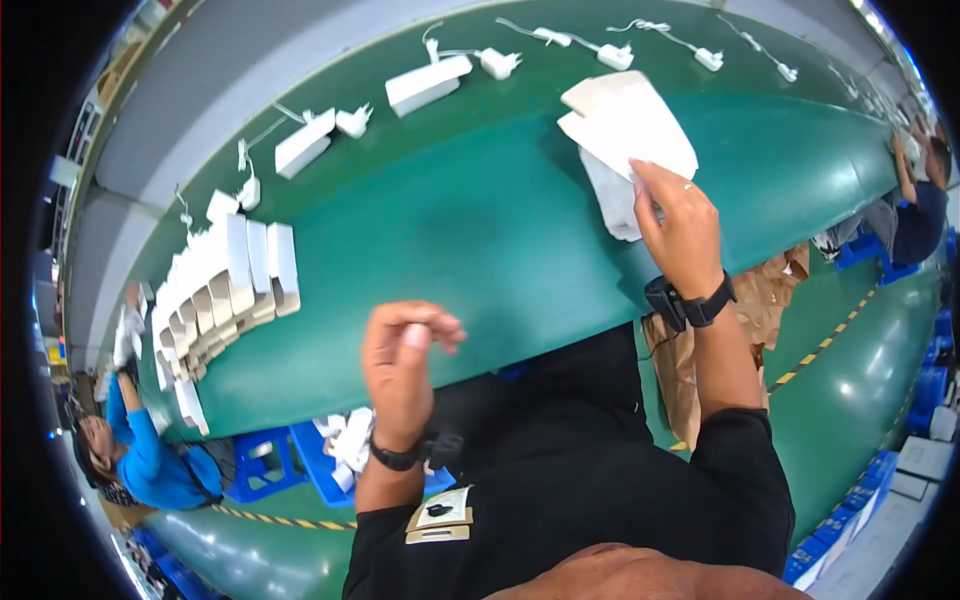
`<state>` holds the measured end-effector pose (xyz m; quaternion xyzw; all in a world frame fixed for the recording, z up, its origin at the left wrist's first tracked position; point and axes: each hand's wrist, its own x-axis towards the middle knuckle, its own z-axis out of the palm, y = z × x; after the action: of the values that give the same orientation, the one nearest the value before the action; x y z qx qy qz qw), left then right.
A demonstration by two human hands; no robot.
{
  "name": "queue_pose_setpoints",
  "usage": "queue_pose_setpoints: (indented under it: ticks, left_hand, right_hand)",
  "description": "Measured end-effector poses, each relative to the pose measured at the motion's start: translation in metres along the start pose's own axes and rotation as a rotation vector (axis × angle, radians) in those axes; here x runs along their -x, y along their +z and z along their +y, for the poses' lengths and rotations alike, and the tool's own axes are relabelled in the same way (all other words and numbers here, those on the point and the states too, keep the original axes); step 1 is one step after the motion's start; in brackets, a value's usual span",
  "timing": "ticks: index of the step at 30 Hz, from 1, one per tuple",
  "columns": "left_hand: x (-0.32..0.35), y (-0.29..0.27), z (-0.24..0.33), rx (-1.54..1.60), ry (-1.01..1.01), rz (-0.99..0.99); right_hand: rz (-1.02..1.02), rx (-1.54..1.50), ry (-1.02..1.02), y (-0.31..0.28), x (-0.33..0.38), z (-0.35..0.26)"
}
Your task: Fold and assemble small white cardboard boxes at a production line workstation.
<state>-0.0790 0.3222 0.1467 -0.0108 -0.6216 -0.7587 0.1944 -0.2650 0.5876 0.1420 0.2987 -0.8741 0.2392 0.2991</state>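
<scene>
At the right of the green table, my right hand has its fingertips at the near edge of a flat, folded white carton. The carton lies at the top of a small pile, over a white plastic-looking bundle. Its thumb sits just below the index finger at that edge. My left hand is raised over the near edge of the table, fingers loosely curled, thumb apart, with nothing visible in it. Each wrist wears a black strap with a small dark device.
Open white boxes stand in rows at the left. White plug adapters with cables and white boxes line the far belt. Brown paper hangs beside me at right; a blue bin stands below left. People work at both ends.
</scene>
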Motion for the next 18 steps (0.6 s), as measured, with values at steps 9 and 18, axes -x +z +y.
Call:
queue_pose_setpoints:
  ticks: [9, 18]
  left_hand:
    - [-0.037, 0.065, -0.012, 0.271, -0.239, -0.209]
    - [-0.04, 0.048, -0.019, 0.229, -0.045, -0.077]
  right_hand:
    - [0.387, 0.083, -0.278, -0.025, -0.004, -0.028]
    - [0.001, -0.822, -0.304, -0.011, 0.031, -0.109]
